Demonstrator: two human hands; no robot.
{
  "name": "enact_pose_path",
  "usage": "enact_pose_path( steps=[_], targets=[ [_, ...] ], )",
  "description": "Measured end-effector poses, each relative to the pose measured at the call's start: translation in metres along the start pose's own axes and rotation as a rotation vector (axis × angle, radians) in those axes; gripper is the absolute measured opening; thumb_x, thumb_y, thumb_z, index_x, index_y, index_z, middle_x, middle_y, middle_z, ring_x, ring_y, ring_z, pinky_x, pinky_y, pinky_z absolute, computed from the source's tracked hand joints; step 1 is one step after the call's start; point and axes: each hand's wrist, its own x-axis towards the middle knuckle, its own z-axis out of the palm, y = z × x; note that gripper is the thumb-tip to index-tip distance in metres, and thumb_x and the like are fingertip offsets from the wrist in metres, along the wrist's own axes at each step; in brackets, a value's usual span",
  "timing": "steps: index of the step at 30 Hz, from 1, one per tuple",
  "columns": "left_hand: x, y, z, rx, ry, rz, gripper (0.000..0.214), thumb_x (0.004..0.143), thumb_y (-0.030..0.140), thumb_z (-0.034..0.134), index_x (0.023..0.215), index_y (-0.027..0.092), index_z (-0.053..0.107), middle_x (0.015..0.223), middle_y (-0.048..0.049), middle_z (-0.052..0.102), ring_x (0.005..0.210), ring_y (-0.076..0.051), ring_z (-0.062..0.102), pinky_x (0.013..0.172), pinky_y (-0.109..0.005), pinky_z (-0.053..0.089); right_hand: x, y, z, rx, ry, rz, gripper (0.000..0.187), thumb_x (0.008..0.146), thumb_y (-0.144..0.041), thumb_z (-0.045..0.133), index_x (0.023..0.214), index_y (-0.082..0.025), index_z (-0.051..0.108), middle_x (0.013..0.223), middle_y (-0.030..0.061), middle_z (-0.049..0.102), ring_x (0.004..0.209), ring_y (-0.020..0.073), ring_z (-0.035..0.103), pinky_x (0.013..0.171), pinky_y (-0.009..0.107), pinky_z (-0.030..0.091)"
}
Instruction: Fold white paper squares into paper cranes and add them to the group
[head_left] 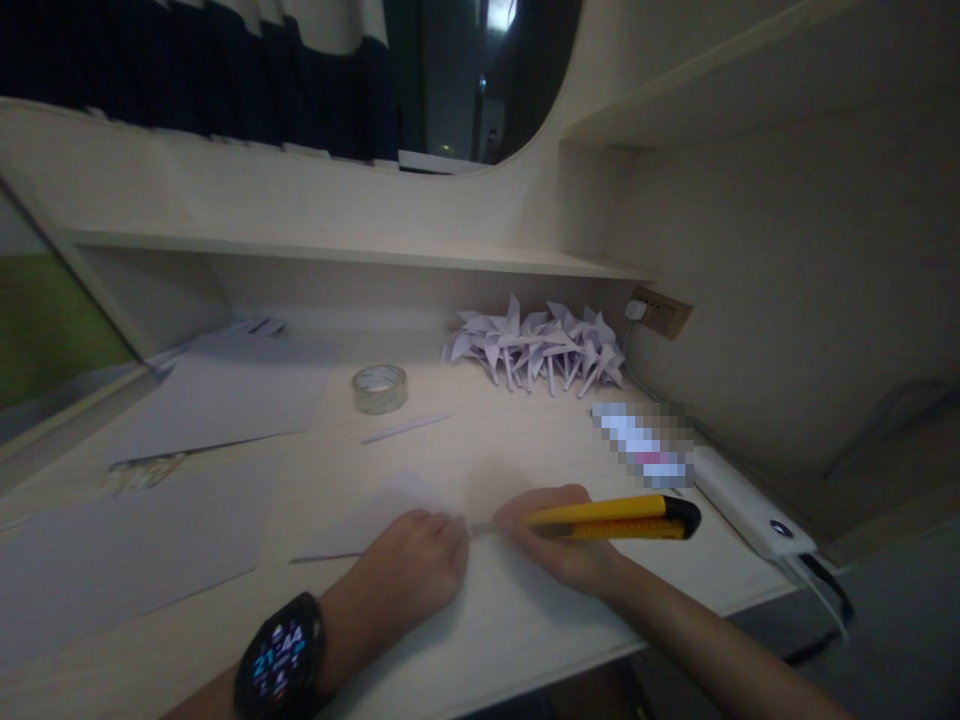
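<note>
My right hand (562, 560) grips a yellow box cutter (600, 516) near its front end. Its black butt points right, and the blade reaches left to the fingertips of my left hand. With curled fingers, my left hand (424, 560) pinches the right-hand side of a small white sheet of paper (375, 515) on the desk; part of the sheet is hidden under the hand. On my left wrist is a black smartwatch (277, 660). A thin rolled paper stick (406, 428) lies just behind the sheet, close to a roll of clear tape (379, 389).
Several white paper pinwheels (540, 345) are piled at the back. Larger paper sheets (232, 395) cover the desk's left side. To the right are a blurred-out phone-like object (645, 445), a white power strip (750, 505) with cables, and a wall socket (660, 312). A shelf (360, 252) overhangs the back.
</note>
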Motion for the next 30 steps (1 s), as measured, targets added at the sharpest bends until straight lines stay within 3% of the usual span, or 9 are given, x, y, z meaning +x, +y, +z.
enact_pose_path(
  steps=[10, 21, 30],
  targets=[
    [0.001, 0.0, 0.005, 0.016, 0.106, 0.015, 0.014, 0.084, 0.004, 0.051, 0.084, 0.01, 0.064, 0.078, -0.0101, 0.067, 0.067, -0.02, 0.062, 0.06, -0.032, 0.052, -0.001, 0.004, 0.0, 0.048, -0.016, -0.015, 0.022, 0.086, -0.038, 0.061, 0.082, -0.02, 0.072, 0.077, 0.0049, 0.072, 0.067, 0.0166, 0.067, 0.063, 0.028, 0.057],
    [0.0, -0.004, 0.003, -0.031, 0.091, 0.036, 0.013, 0.084, 0.004, 0.052, 0.084, 0.009, 0.064, 0.087, -0.0128, 0.069, 0.072, -0.022, 0.064, 0.062, -0.035, 0.054, -0.001, 0.001, -0.004, 0.073, -0.056, 0.023, 0.01, 0.082, -0.025, 0.066, 0.081, -0.018, 0.072, 0.079, 0.005, 0.073, 0.071, 0.0163, 0.067, 0.065, 0.025, 0.056],
    [-0.003, -0.009, 0.0, -0.11, 0.059, -0.016, 0.017, 0.089, 0.005, 0.047, 0.092, 0.009, 0.063, 0.089, -0.0123, 0.069, 0.078, -0.021, 0.066, 0.07, -0.035, 0.055, -0.001, 0.005, -0.003, 0.161, -0.041, 0.066, 0.007, 0.079, -0.026, 0.07, 0.081, -0.019, 0.073, 0.08, 0.0044, 0.073, 0.071, 0.0165, 0.068, 0.066, 0.027, 0.056]
  ],
)
